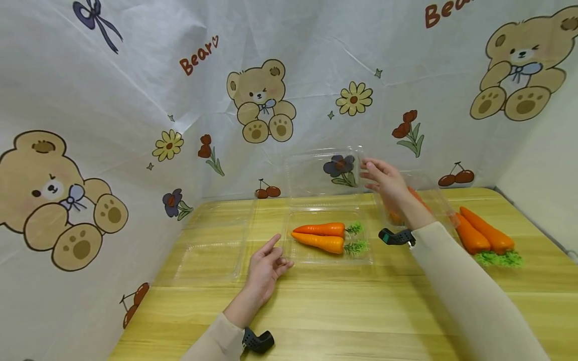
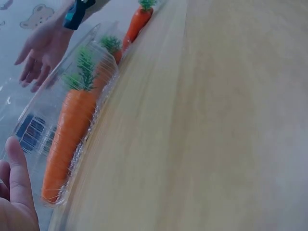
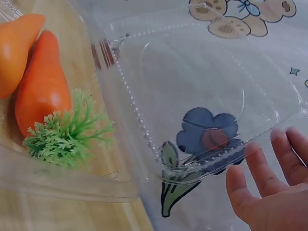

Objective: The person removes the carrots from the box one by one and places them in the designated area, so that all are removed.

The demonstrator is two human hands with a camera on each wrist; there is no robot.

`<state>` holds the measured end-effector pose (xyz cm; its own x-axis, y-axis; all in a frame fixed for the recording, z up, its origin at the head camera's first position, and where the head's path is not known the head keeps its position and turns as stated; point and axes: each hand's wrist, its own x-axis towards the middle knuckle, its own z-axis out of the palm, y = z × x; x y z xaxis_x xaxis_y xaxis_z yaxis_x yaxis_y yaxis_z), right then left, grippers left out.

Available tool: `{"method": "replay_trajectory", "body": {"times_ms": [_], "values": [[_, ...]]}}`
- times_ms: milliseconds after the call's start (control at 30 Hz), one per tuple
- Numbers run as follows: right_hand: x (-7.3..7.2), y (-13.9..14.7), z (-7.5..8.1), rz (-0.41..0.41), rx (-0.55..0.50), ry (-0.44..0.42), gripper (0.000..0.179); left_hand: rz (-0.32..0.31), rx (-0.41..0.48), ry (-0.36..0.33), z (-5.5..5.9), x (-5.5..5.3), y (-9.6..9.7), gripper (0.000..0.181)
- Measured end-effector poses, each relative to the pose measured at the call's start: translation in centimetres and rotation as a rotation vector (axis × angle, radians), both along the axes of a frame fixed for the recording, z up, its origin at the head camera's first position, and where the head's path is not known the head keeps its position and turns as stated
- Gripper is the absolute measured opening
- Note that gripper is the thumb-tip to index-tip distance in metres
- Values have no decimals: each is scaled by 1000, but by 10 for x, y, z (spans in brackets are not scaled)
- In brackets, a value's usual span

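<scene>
The left wrist view's edge cuts off part of the left fingers.

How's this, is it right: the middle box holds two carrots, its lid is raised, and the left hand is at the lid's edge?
Wrong hand: the head view shows the right hand at the edge of the lid, while the left hand is low, near the front left corner of the middle box. That box does hold two carrots, and its lid is raised.

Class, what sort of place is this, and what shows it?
Probably a staged indoor tabletop workspace: a wood-grain table, a bear-print sheet behind it, and two carrots in a clear container.
</scene>
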<state>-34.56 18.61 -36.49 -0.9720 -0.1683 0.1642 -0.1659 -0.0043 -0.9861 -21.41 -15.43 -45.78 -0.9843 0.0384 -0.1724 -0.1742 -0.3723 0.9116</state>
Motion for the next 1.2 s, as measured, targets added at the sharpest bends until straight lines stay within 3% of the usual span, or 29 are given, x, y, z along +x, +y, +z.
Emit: {"method": "replay_trajectory", "body": {"times_ms": [400,900,1200], "values": [[-15,-8,-17,-25,-27,-195,69,-1,11,10,0,0,1,54],[-13,-20,-21,-58,24,-287,67,8,16,3,-3,0,1,53],[-9,-20,-21,-31,127,-274,69,8,4,5,-2,0,1,53]]}}
